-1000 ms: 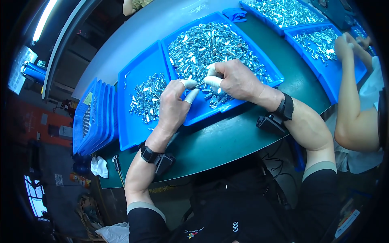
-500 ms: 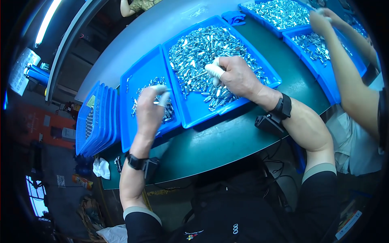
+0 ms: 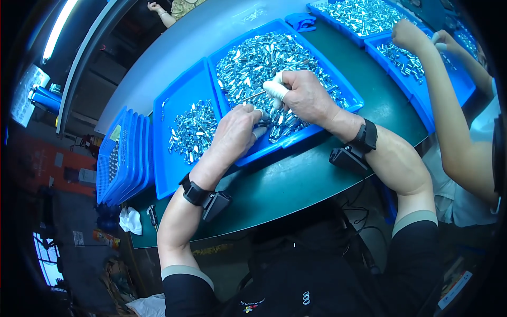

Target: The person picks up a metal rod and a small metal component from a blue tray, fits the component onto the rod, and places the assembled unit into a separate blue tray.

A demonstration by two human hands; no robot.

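Note:
My right hand [image 3: 309,98] is over the large blue tray [image 3: 296,140], with white finger cots on its fingertips. It pinches a thin metal rod [image 3: 254,97] that points left over a heap of small shiny metal parts [image 3: 253,55]. Close to the rod's left end is my left hand [image 3: 235,129], fingers curled over the tray's near left side, also in finger cots. Whether a part sits between those fingers is hidden. To the left, a second blue tray [image 3: 182,87] holds a smaller pile of the metal parts [image 3: 195,124].
Nested blue baskets [image 3: 138,158] stand left of the trays on the green table [image 3: 285,182]. A blue cloth [image 3: 301,21] lies beyond. At right, a co-worker's arms [image 3: 443,100] reach over another blue tray [image 3: 425,103] of parts.
My left hand has moved right, from above the smaller pile to the large tray beside the rod. My right hand has barely shifted. The co-worker's hands have moved.

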